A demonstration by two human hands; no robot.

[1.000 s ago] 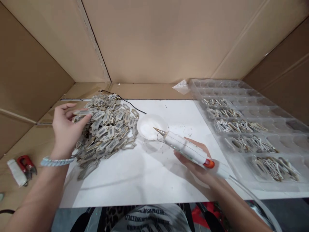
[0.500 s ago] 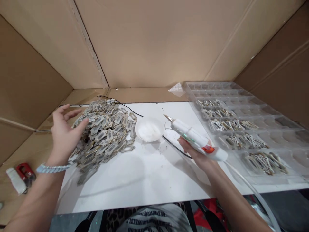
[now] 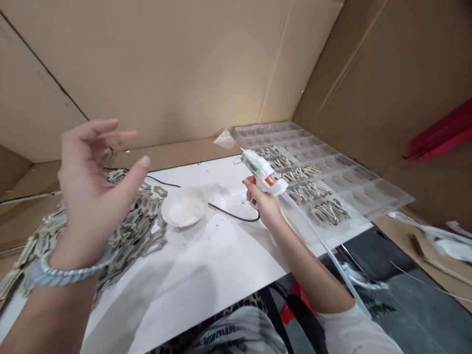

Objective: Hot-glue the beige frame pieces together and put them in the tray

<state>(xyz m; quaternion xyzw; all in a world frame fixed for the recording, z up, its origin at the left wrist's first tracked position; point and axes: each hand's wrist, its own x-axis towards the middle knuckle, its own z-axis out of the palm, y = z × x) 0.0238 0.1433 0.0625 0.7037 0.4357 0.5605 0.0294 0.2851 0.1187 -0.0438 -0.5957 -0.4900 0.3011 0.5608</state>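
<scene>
My left hand (image 3: pixel 98 182) is raised over the pile of flat grey and beige pieces (image 3: pixel 142 223), its fingers spread and holding nothing. A beaded bracelet circles that wrist. My right hand (image 3: pixel 263 199) is wrapped round the handle of a white glue gun (image 3: pixel 262 172) with an orange label. The gun's tip points up and to the left, near the left edge of a clear compartment tray (image 3: pixel 363 189). Between the hands lies a shallow white dish (image 3: pixel 184 207) with whitish material in it.
Several tray compartments hold small clip-like pieces (image 3: pixel 330 212). A black cord (image 3: pixel 236 216) lies on the white table (image 3: pixel 221 255). Cardboard walls (image 3: pixel 191 73) enclose the back and sides. Red cloth (image 3: pixel 442 132) hangs at the right.
The view has turned to the right. My left hand has risen closer to the camera, still spread. My right hand has carried the glue gun away from the dish, towards the tray.
</scene>
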